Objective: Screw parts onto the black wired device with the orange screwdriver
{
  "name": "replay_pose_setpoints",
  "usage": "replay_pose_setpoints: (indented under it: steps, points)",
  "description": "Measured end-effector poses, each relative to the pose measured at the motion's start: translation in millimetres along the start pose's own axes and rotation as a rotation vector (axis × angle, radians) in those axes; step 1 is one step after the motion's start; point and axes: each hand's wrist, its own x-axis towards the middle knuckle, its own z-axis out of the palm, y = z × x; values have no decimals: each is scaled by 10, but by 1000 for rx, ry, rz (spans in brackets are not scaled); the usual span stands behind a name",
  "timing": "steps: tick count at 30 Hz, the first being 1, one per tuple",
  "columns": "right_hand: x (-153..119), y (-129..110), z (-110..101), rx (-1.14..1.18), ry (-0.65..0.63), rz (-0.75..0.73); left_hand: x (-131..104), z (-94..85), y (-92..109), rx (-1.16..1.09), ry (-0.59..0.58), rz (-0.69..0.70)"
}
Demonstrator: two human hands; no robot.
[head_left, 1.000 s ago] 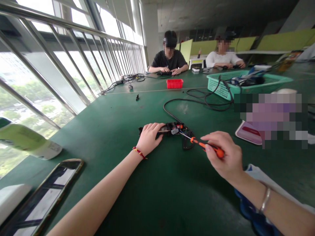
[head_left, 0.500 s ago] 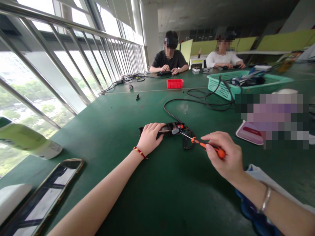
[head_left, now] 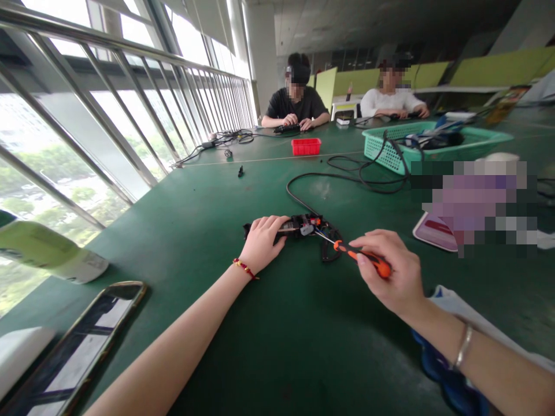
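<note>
My left hand (head_left: pixel 263 242) wraps over the left end of a black corded device (head_left: pixel 299 226) and presses it to the green table. The device's right part lies exposed, with a grey piece, a red bit and thin wires showing. In my right hand (head_left: pixel 392 268) is a screwdriver with an orange and black handle (head_left: pixel 366 259), thumb and fingers closed round it. Its shaft slants up and left to the exposed part; I cannot tell what the tip touches. A black curved piece (head_left: pixel 330 249) lies by the device's right end, partly behind the screwdriver.
A black cable (head_left: pixel 299 176) runs back toward a green basket (head_left: pixel 472 144) of tools. A red tray (head_left: pixel 306 147) and a small black part (head_left: pixel 240 171) lie farther off. A phone (head_left: pixel 93 341) and bottle (head_left: pixel 47 248) are at left. Two people sit opposite.
My right fingers have come down closer round the screwdriver handle. The left hand keeps its hold on the device. The whole view has shifted slightly.
</note>
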Motion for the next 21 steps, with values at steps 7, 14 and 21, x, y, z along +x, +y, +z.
replay_pose_setpoints:
  steps: [7,14,21]
  points:
    - [-52,29,26,30,121,55,0,5,5,0,-3,-5]
    - [-28,24,12,13,23,44,1,5,2,-1,-1,-11]
    - [-98,64,53,61,87,199,-9,-1,8,16,4,-14]
